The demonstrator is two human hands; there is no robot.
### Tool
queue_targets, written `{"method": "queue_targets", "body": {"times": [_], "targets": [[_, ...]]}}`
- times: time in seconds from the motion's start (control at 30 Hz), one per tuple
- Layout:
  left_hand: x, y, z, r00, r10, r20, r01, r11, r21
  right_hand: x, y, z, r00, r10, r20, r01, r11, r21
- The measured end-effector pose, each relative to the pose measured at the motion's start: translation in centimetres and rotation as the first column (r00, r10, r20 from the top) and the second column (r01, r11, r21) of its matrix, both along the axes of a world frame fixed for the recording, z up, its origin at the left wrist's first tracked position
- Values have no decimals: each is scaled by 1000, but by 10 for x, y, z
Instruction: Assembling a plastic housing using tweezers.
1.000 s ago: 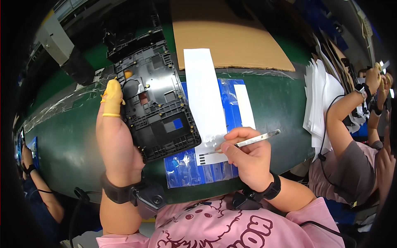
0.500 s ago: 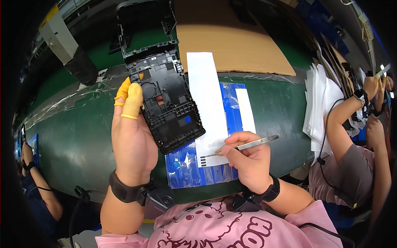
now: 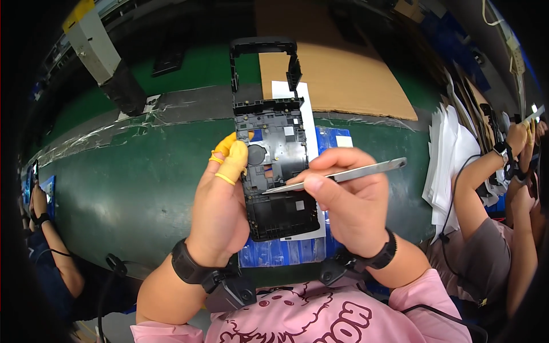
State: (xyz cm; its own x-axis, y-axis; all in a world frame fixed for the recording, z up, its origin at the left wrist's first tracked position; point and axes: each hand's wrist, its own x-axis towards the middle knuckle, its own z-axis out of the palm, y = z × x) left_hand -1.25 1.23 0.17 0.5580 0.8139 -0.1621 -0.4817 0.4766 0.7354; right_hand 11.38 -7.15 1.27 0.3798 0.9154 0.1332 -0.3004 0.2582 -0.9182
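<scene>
My left hand (image 3: 220, 188), with yellow finger cots on two fingers, grips the left edge of a black plastic housing (image 3: 280, 214). The housing is long, with an open frame at its far end and ribs and small brass-coloured spots inside. My right hand (image 3: 354, 194) pinches metal tweezers (image 3: 366, 171), whose tips lie over the lower middle of the housing. Whether the tips hold anything is too small to tell. Below the housing, partly hidden by it, is a white paper sheet (image 3: 311, 131) on a blue plastic-wrapped pad (image 3: 280, 254).
Brown cardboard (image 3: 337, 80) lies at the far side of the green table (image 3: 137, 194). A grey post (image 3: 97, 51) rises at the far left. White sheets (image 3: 449, 154) are stacked upright at the right. Co-workers' arms (image 3: 474, 177) show at both sides.
My left hand has brought the housing to the right, turned it straighter and put it over the paper. The tweezers have gone from the paper's dark marks up to the housing.
</scene>
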Motion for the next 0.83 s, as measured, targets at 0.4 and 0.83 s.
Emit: {"method": "queue_targets", "body": {"times": [0.4,0.83], "targets": [[3,0,-3,1000,-2,21,4,996,-92,7,-4,-13,998,23,62,-19,998,-56],[3,-2,1,1000,29,-1,-29,995,-94,6,-2,-21,999,28,36,-27,1000,-6]]}}
